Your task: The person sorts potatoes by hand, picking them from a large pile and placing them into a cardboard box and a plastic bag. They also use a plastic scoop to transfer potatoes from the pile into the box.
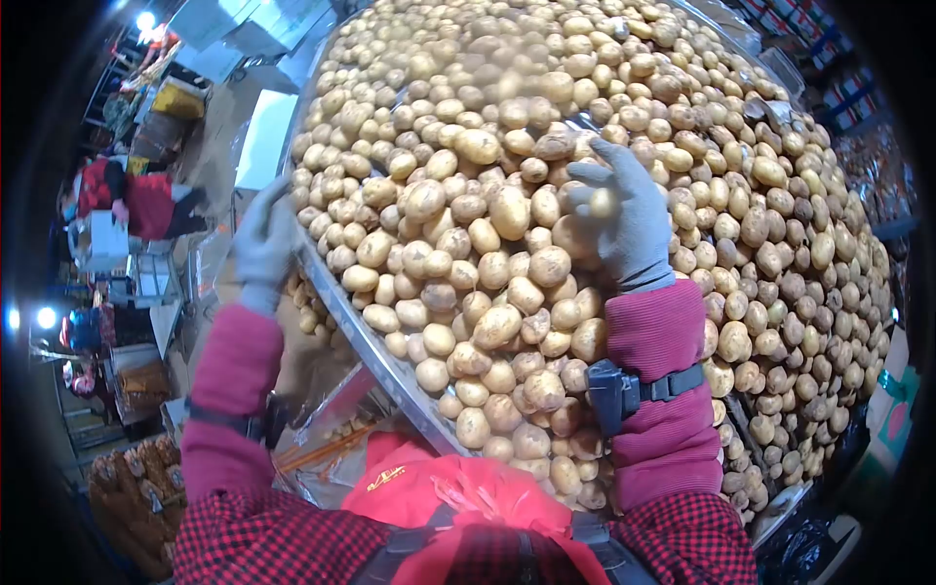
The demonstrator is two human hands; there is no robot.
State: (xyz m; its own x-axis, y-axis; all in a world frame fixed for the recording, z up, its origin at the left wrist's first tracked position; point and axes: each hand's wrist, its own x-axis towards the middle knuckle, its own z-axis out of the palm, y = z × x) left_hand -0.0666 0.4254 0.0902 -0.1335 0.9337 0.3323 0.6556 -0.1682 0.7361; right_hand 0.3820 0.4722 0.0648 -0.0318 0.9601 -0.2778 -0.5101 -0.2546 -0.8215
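A large heap of potatoes [507,210] covers a metal-edged table [366,336]. My right hand [624,214], in a grey glove, is over the middle of the heap with its fingers spread and curved. A small potato [604,203] lies against its palm, between thumb and fingers. At the table's left edge is my left hand [265,239], also gloved in grey and slightly blurred. Its fingers point up along the rim, and no potato shows in it. Both forearms have purple sleeves with black straps.
A white box [265,139] stands beyond the left edge. Farther left, a person in red [132,200] is near another box [102,239]. Filled sacks [136,497] lie at the lower left. Green-and-white cartons [889,419] are at the right, beside black plastic [795,554].
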